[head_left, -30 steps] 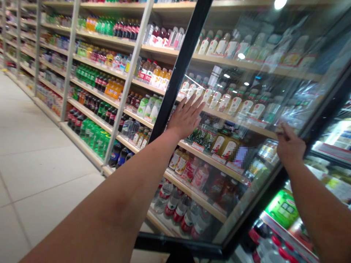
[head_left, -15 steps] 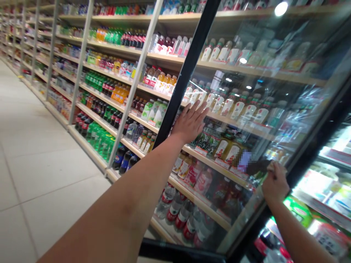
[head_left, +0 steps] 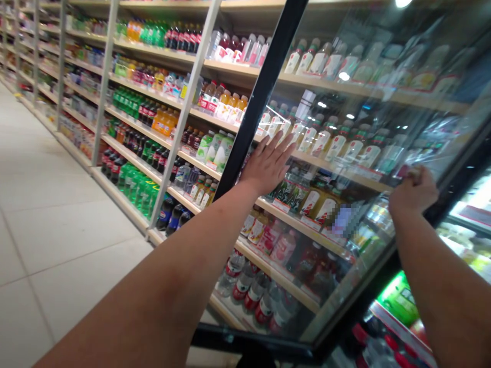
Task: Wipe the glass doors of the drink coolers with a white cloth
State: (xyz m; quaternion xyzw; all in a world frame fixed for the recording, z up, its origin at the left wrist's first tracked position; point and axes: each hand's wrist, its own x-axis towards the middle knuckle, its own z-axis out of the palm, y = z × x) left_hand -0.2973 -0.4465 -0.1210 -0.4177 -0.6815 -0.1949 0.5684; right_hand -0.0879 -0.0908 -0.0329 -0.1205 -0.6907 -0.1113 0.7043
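The right hand (head_left: 416,191) has just gone up the tall, clear glass door with a black frame (head_left: 261,102), so it looks to be working higher. Its fingers are curled tight, holding a small, pale, crumpled bundle (head_left: 414,175), too blurry to name. The left hand (head_left: 268,159) lies flat on the glass, fingers spread wide. I count one door, one bundle, two hands. The door stands in front of long, pale wooden shelves (head_left: 153,51).

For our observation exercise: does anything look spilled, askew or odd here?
Nothing looks spilled. Pale streaks cross the glass door above the right hand, looking odd against clearer glass; they may be smears or reflections.
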